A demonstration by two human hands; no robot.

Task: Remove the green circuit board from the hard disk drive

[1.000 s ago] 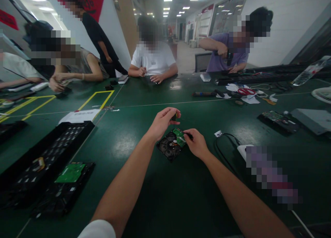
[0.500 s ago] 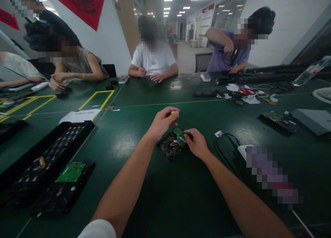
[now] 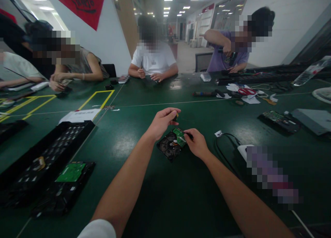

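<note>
A hard drive [image 3: 169, 146] lies on the green table in front of me, black casing with a green circuit board facing up. My left hand [image 3: 162, 122] is closed just above its far edge. Between thumb and fingers it pinches a small yellow-and-black object [image 3: 176, 117], perhaps a tool's handle; the fingers cover most of it. At the drive's right corner, my right hand [image 3: 198, 143] grips the edge with thumb and forefinger. Something dark shows beside those fingertips, too small to tell what.
On the left lie a long black tray [image 3: 51, 145] and a black unit with a green board [image 3: 69, 172]. To the right are a power strip [image 3: 243, 150] with a black cable, another circuit-board unit [image 3: 279, 121] and a grey metal box [image 3: 312, 120]. Several people sit across the table.
The yellow-and-black object has turned or shifted slightly in my left fingers, showing more black. My right hand and the drive stay put. A standing person at far left has moved left.
</note>
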